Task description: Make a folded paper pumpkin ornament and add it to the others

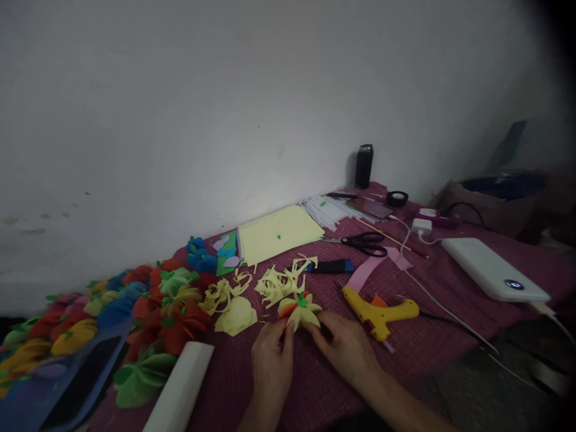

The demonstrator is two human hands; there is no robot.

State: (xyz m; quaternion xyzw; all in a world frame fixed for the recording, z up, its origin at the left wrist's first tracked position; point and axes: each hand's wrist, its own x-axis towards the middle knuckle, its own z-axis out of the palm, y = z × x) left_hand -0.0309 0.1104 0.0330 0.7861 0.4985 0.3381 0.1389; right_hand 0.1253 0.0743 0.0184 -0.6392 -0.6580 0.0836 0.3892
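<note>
A pale yellow paper flower (303,313) with a green centre and an orange part at its left is between my two hands, low over the table. My left hand (272,353) pinches its near left petal between thumb and fingers. On the other side, my right hand (344,345) has its fingers closed at the right petal. Behind the flower lie curled yellow paper scraps (281,284), and a rounded yellow paper piece (237,315) is left of it. A yellow hot glue gun (380,312) rests to the right of my right hand.
Many coloured paper flowers (175,312) crowd the left, near a white roll (180,387). Behind are yellow sheets (281,231), a utility knife (326,266), scissors (364,243) and a dark can (364,166). A white power bank (492,269) with cables stands right.
</note>
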